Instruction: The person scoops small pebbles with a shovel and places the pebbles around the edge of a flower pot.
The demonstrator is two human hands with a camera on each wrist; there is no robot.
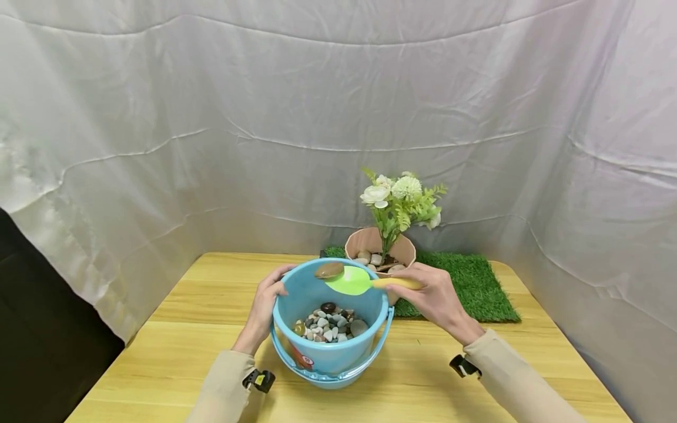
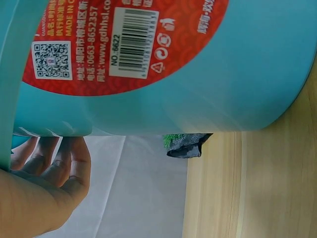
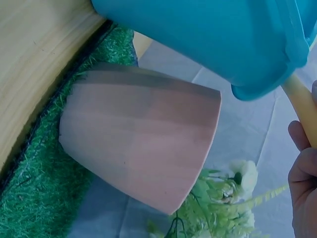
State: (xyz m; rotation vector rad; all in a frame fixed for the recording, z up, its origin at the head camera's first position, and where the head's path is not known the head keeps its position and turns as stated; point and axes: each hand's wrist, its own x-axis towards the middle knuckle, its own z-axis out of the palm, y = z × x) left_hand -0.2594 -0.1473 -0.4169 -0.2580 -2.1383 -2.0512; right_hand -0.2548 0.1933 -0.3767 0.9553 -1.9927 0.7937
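A blue bucket (image 1: 332, 352) stands on the wooden table, tilted a little toward me, with several grey, white and brown pebbles (image 1: 330, 326) in its bottom. My left hand (image 1: 267, 299) grips the bucket's rim on the left side, the thumb over the edge. In my right hand (image 1: 435, 295) is the yellow handle of a small trowel (image 1: 353, 281) with a green blade. The blade is above the bucket's opening and carries a brown stone (image 1: 329, 269) at its tip. In the right wrist view the bucket hides the blade; only the yellow handle (image 3: 301, 105) shows.
Behind the bucket, a pink pot (image 3: 141, 134) with stones and white artificial flowers (image 1: 406, 188) stands on a green turf mat (image 1: 476, 288). The bucket's handle (image 1: 338, 376) hangs down at its front. Grey cloth (image 1: 296, 106) surrounds the table (image 1: 180, 341).
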